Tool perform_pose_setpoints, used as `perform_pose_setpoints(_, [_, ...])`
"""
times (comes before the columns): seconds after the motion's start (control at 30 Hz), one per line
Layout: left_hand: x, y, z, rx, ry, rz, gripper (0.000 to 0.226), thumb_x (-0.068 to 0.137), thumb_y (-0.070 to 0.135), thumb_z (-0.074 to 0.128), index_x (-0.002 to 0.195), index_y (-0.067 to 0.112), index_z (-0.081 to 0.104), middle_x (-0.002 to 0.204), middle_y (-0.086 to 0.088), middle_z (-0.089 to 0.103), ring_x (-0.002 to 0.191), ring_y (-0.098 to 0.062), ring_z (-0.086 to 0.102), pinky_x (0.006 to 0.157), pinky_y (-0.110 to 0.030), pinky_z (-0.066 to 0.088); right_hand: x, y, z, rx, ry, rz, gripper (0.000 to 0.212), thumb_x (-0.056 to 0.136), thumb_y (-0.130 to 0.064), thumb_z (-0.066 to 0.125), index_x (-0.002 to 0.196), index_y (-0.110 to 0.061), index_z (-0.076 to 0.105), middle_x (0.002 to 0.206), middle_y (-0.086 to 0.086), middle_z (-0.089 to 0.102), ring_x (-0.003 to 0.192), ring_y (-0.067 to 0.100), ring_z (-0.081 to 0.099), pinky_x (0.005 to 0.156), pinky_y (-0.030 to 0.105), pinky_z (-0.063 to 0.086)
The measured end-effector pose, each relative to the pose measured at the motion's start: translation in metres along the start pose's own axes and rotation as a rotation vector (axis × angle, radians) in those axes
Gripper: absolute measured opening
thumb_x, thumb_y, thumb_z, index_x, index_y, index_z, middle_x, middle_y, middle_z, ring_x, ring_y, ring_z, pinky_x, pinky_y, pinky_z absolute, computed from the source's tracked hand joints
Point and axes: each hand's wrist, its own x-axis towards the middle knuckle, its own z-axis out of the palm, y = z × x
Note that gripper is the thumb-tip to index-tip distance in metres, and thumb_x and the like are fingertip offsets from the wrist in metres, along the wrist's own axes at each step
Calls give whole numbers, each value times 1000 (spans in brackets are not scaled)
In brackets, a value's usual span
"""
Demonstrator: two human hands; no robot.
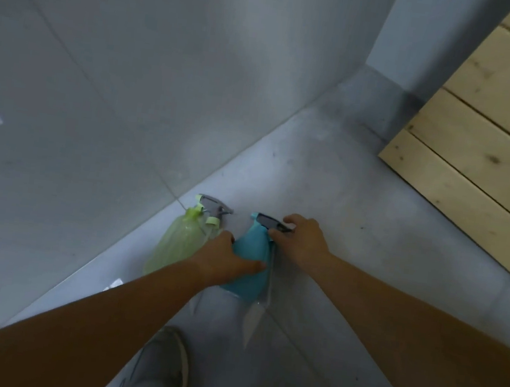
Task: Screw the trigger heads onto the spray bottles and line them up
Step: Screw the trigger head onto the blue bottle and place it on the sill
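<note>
A teal spray bottle point(250, 257) stands on the grey floor near the wall, with a grey and teal trigger head point(271, 221) on its neck. My left hand point(228, 259) wraps around the bottle's body. My right hand point(301, 239) pinches the trigger head from the right side. Just to the left, touching the wall's base, stands a pale green spray bottle point(177, 243) with its own grey and green trigger head point(211, 209) on top. My left forearm hides the green bottle's lower part.
A glossy grey tiled wall point(99, 93) runs along the left. A light wooden plank structure point(492, 132) stands at the right back. A grey shoe point(158, 371) rests on the floor near the bottom. Something clear and pale point(254, 318) lies below the teal bottle.
</note>
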Motion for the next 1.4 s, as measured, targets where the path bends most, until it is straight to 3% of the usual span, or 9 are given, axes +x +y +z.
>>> perform_pose_setpoints(0.2, [10, -10, 8, -164, -64, -116, 84, 74, 53, 84, 137, 7, 51, 130, -11, 63, 105, -24, 65, 86, -37, 60, 16, 2, 1, -114, -14, -19, 58, 64, -56, 75, 110, -20, 70, 112, 14, 68, 99, 31, 68, 85, 44, 58])
perform_pose_setpoints(0.3, [8, -15, 9, -251, -114, -160, 83, 72, 53, 85, 135, 9, 53, 126, -9, 65, 106, -24, 69, 79, -36, 64, 18, -1, 0, -160, -45, -14, 41, 67, -49, 79, 91, -17, 70, 87, 7, 69, 81, 24, 69, 70, 35, 58])
perform_pose_setpoints(0.4, [3, -19, 8, -297, -156, -171, 81, 72, 51, 86, 134, 11, 54, 124, -7, 67, 104, -23, 70, 76, -33, 63, 16, -3, -6, -181, -95, 6, 35, 66, -42, 82, 71, -10, 69, 54, 0, 51, 48, 13, 51, 44, 24, 37])
perform_pose_setpoints(0.47, [-2, -22, 7, -328, -165, -167, 78, 71, 49, 87, 132, 12, 54, 124, -7, 67, 105, -23, 70, 82, -37, 64, 15, 1, -9, -144, -99, 31, 33, 65, -36, 84, 63, -7, 68, 49, 0, 44, 44, 12, 44, 44, 25, 32])
perform_pose_setpoints(0.6, [-16, -14, -3, -395, -194, -109, 65, 74, 42, 88, 121, 21, 48, 120, -3, 64, 109, -22, 68, 90, -46, 62, -1, -1, -28, 147, -83, 113, 37, 67, -22, 87, 60, -13, 53, 62, 7, 53, 61, 20, 57, 60, 35, 55])
perform_pose_setpoints(0.8, [-53, 27, -37, -366, -228, 80, 79, 64, 43, 94, 130, 21, 56, 122, -2, 71, 104, -21, 74, 81, -43, 65, -40, -29, -103, 446, -105, 110, 19, 77, -7, 80, 83, -7, 62, 91, 17, 65, 85, 29, 68, 82, 42, 60])
perform_pose_setpoints(1.03, [-154, 97, -93, -171, -121, 351, 62, 75, 24, 90, 124, 17, 54, 103, -3, 69, 80, -16, 72, 55, -27, 61, -123, -87, -230, 546, 37, -95, 11, 81, -4, 74, 86, -4, 65, 101, 23, 72, 85, 27, 68, 75, 33, 58])
perform_pose_setpoints(1.2, [-227, 118, -122, -56, 27, 526, 70, 65, 32, 95, 121, 22, 54, 112, -6, 72, 98, -21, 74, 84, -42, 64, -221, -124, -312, 624, 135, -314, 6, 84, -12, 71, 83, -13, 66, 105, 19, 70, 90, 21, 61, 78, 32, 48])
perform_pose_setpoints(1.4, [-290, 124, -120, 7, 99, 691, 80, 61, 34, 96, 126, 26, 50, 111, 0, 71, 99, -16, 73, 85, -36, 63, -311, -148, -355, 927, 270, -533, 12, 93, -12, 61, 102, -13, 69, 99, 1, 76, 89, 9, 68, 78, 22, 53])
